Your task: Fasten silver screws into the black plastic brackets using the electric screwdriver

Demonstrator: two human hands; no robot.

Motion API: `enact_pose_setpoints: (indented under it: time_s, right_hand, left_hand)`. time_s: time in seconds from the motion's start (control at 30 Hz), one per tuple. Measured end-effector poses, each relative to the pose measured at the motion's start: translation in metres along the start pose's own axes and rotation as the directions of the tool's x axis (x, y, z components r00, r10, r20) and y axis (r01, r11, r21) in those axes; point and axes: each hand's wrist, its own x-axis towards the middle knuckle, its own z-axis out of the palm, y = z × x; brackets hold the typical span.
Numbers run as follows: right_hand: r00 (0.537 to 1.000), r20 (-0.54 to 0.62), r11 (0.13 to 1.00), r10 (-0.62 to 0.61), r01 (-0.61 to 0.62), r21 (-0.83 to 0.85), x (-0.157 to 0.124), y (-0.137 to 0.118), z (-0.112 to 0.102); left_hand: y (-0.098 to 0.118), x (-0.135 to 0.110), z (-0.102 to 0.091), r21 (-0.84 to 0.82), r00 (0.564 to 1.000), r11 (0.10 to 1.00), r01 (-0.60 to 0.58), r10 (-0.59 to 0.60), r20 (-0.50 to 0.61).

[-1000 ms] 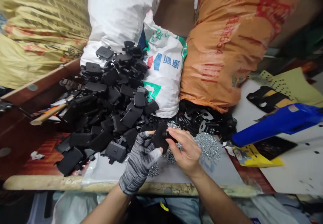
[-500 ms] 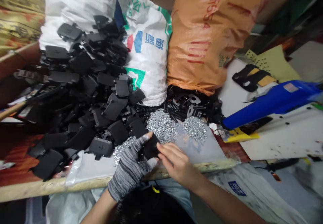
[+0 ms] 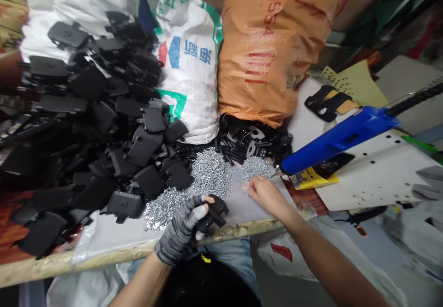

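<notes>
The gloved left hand [image 3: 179, 233] curls firmly around a black plastic part [image 3: 215, 212] just above the table [image 3: 238, 229] edge, while the bare right hand [image 3: 266, 196] stretches forward, fingers bunched low beside silver screws [image 3: 254, 167], any pinched screw too small to tell

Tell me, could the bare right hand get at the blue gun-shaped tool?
Probably yes: the right hand lies near the blue gun-shaped tool, with only loose silver screws between them.
</notes>
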Motion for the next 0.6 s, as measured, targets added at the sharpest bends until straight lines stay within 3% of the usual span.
enact_pose_setpoints:
  time_s: [0.13,0.2,0.27,0.37,0.5,0.6]
  right_hand:
    - [0.999,0.045,1.000,-0.013,0.014,-0.002,-0.003,-0.020,-0.012]
    - [0.997,0.045,0.996,-0.064,0.061,0.065,-0.011,-0.039,-0.026]
    - [0.982,0.014,0.958,-0.190,0.183,0.219,-0.019,-0.063,-0.041]
    - [0.909,-0.060,0.835,-0.412,0.404,0.374,-0.028,-0.097,-0.053]
    - [0.859,-0.132,0.833,-0.495,0.513,0.207,-0.036,-0.119,-0.053]
    - [0.850,-0.212,0.829,-0.482,0.521,0.204,-0.038,-0.112,-0.060]
  left_hand:
    - [-0.004,0.006,0.009,-0.047,0.998,0.998,-0.034,0.036,0.058]
    - [-0.008,0.011,0.013,0.117,0.993,0.986,-0.119,0.121,-0.003]
    - [-0.012,0.016,0.016,0.354,0.969,0.914,-0.198,0.236,-0.067]
    - [-0.016,0.023,0.020,0.529,0.947,0.819,-0.222,0.310,-0.082]
    - [-0.023,0.026,0.020,0.499,0.944,0.838,-0.223,0.313,-0.104]
    - [-0.031,0.024,0.017,0.430,0.940,0.862,-0.268,0.331,-0.080]
